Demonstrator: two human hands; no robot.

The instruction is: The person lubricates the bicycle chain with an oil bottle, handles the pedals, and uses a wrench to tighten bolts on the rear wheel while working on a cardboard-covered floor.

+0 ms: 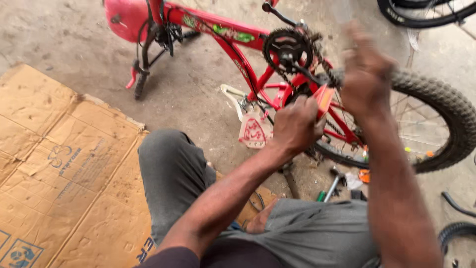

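Left hand (296, 126) is clenched around red frame (325, 99) by rear wheel (441, 106). Right hand (364, 74) is blurred near chain (325, 64); grip cannot be told.

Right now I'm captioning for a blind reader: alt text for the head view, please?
A seated person's left hand grips an upturned red bicycle near its rear wheel, the blurred right hand raised by the chain; flattened cardboard lies alongside.
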